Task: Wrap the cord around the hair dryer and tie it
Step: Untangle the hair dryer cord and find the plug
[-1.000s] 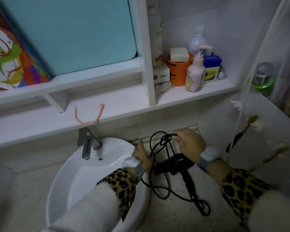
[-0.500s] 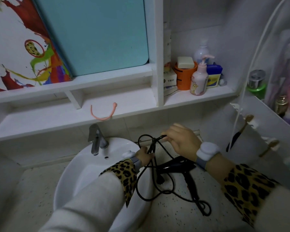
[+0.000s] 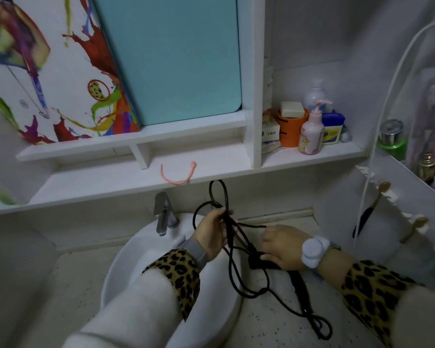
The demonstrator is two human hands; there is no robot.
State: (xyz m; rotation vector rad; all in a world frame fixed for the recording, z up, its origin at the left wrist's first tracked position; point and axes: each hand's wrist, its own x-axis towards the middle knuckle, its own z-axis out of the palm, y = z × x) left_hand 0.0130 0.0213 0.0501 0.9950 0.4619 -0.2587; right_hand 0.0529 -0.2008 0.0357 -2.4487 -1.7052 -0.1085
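Your left hand point(image 3: 210, 234) is closed around a gathered bundle of the black cord point(image 3: 232, 270), holding it up above the basin point(image 3: 126, 267) so that loops stand above your fingers, reaching toward the shelf edge point(image 3: 111, 179). Your right hand point(image 3: 281, 247) rests on the hair dryer point(image 3: 264, 262), fingers curled over its dark body and pressing it against the counter point(image 3: 261, 325); only the front of the body and the handle running back under your wrist are visible, so how firmly you grip it is hard to tell.

From what shows, you are early in the job. The cord is collected into a few loose loops in your left hand, but none of it appears to lie around the dryer. Long slack strands hang from your grip and trail across the counter, ending in a small tangle near the handle's end.

What is left, by my reading, is nearly everything: bringing the bundle to the dryer, winding it around, then securing it. The pink tie point(image 3: 178, 175) lies on the shelf, untouched, above the faucet point(image 3: 163, 214).
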